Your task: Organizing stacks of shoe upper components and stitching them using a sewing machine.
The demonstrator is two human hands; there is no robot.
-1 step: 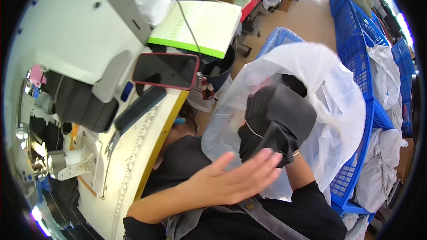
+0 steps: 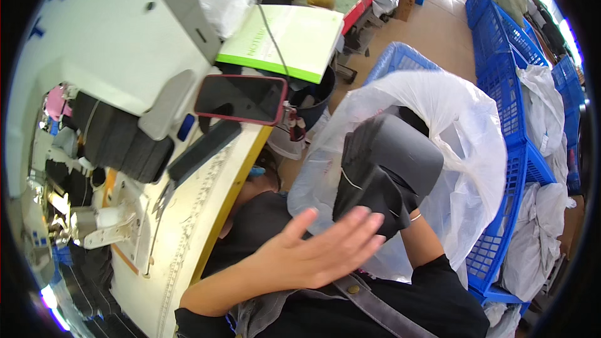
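A bundle of black fabric pieces (image 2: 391,153) with a pale thread across one side is held up over the bag-lined basket. My right hand comes up beneath it; a band circles that wrist, and the bundle hides the fingers. My left hand (image 2: 322,251) lies flat with fingers stretched, its tips close to the lower edge of the pieces, holding nothing. Below the bundle, a white plastic bag (image 2: 482,125) lines a blue basket (image 2: 404,56). Inside the bag some dark material (image 2: 413,119) shows behind the pieces.
At left stands a sewing machine (image 2: 113,225) on a pale worktable (image 2: 188,231). Another tied black bundle (image 2: 119,141) sits there. A red-edged phone (image 2: 241,99), a dark tool (image 2: 203,153) and a green-edged notebook (image 2: 282,40) lie beyond. Blue crates (image 2: 501,94) line the right.
My left hand has shifted slightly left and down. The bundle has tilted a little, and its layered edges fan out more. The view itself has moved slightly.
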